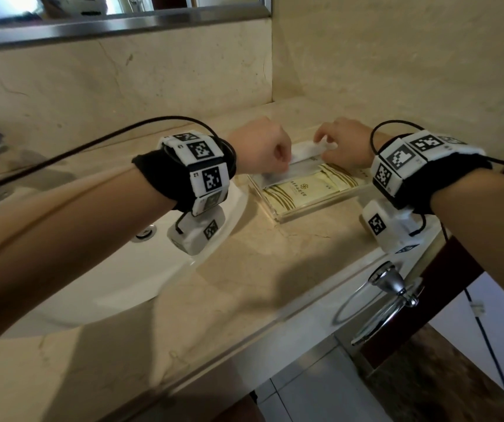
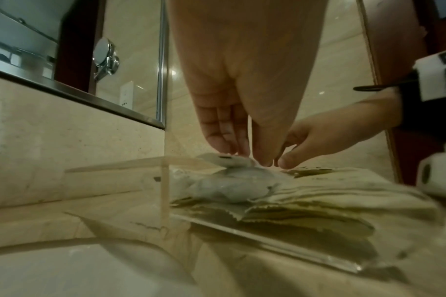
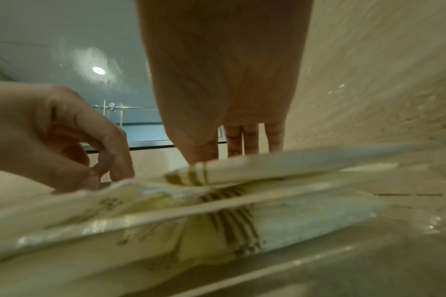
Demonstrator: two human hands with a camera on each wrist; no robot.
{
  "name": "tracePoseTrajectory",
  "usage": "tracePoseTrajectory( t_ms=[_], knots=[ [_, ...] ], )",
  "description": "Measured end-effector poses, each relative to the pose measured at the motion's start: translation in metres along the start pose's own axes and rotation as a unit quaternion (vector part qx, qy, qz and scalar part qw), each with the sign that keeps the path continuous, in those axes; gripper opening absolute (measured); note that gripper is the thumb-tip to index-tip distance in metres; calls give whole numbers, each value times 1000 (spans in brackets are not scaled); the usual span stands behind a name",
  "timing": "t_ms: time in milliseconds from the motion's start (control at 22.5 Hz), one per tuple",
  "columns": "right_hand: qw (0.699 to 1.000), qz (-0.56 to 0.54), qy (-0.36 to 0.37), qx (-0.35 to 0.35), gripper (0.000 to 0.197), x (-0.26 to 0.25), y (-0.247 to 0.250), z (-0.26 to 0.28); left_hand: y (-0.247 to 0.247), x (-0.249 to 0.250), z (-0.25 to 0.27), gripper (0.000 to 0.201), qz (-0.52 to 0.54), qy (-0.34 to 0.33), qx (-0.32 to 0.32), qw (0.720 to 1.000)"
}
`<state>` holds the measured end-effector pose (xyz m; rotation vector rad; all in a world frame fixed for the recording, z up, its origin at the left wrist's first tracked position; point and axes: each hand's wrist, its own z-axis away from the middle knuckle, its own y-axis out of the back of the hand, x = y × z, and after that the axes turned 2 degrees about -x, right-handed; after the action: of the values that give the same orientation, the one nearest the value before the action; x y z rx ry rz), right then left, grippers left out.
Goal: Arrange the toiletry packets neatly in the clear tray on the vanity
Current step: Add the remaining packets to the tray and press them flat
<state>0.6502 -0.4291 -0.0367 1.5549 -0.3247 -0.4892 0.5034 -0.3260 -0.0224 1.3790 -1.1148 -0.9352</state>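
Observation:
A clear tray (image 1: 278,216) stands on the marble vanity, close to the back corner. Cream packets with gold stripes (image 1: 302,190) lie flat in it. Over the tray's far side, a long white packet (image 1: 305,152) is held by both hands. My left hand (image 1: 284,161) pinches its left end, my right hand (image 1: 327,147) its right end. The left wrist view has my left hand (image 2: 247,158) with fingers and thumb meeting on the white packet (image 2: 226,159) above the tray wall (image 2: 163,180). In the blurred right wrist view, my right hand (image 3: 216,156) reaches behind a pale packet (image 3: 280,166).
A white sink basin (image 1: 116,275) with its drain (image 1: 145,231) lies left of the tray. A chrome towel ring (image 1: 381,300) hangs below the vanity's front edge. The side wall (image 1: 397,71) rises right behind the tray, and a mirror frame (image 1: 123,25) runs above.

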Motion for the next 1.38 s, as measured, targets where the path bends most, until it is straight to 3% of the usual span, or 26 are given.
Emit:
tracePoseTrajectory(
  t_ms=[89,445,668,846,979,1024,1113,1246,1335,1380],
  knots=[
    [1000,-8,-3,5,36,1,-1,-1,-4,-1,-2,27,-6,-4,11,1000],
    [999,12,-6,-49,44,3,-9,-8,-15,-15,-16,26,-30,30,21,999],
    [998,0,-9,-58,44,3,-11,-3,-17,-12,-13,29,-19,29,0,999],
    [983,-173,-61,30,42,14,-8,12,-7,-12,5,38,59,53,11,997],
    [950,-219,-192,115,42,37,-8,28,-4,-18,25,27,140,158,61,976],
    [929,-246,-249,119,43,44,-10,36,-4,-18,35,21,174,214,45,960],
    [900,-291,-308,98,44,53,-18,49,-6,-17,48,24,239,287,-52,926],
    [932,-228,-277,51,24,54,-31,55,-11,-6,59,31,315,305,-169,883],
    [914,-305,-261,59,21,51,-37,53,-12,1,62,31,363,292,-198,863],
    [874,-406,-256,80,17,48,-39,53,-12,4,62,32,384,278,-208,855]
  ],
)
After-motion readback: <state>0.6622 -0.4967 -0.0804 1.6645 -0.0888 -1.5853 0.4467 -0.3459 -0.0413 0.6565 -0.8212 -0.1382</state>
